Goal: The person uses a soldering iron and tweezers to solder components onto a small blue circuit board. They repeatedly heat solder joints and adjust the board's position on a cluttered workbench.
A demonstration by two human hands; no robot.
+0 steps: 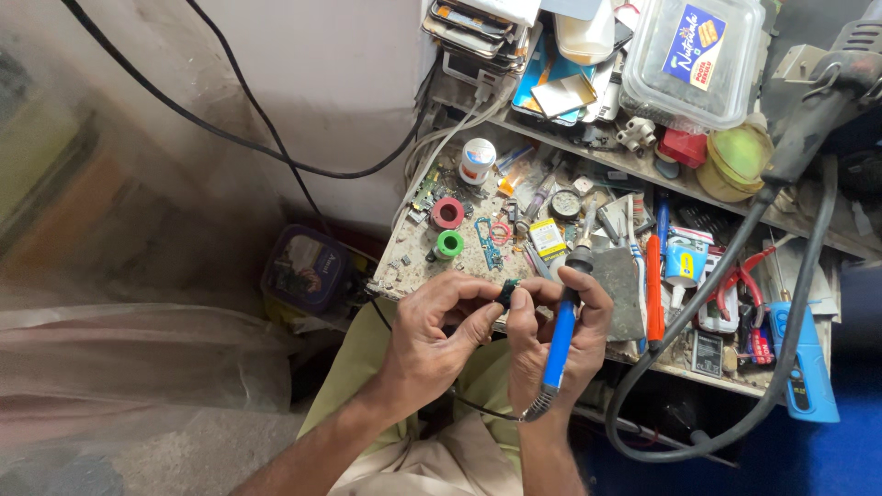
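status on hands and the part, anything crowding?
Left hand pinching small dark part. Right hand gripping blue soldering iron, also touching part. Cluttered bench close behind.

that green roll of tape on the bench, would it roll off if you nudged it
Probably not: the green tape roll lies flat on its side, so a nudge would likely slide it. It looks small and light, so it should shift easily. The red roll and nearby clutter would likely stop it before the bench edge.

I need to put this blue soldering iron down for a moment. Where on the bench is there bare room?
Little room. One bare patch of bench top at the left edge, left of the green tape roll and red tape roll. The grey pad beside the orange-handled tool is free too. Elsewhere crowded.
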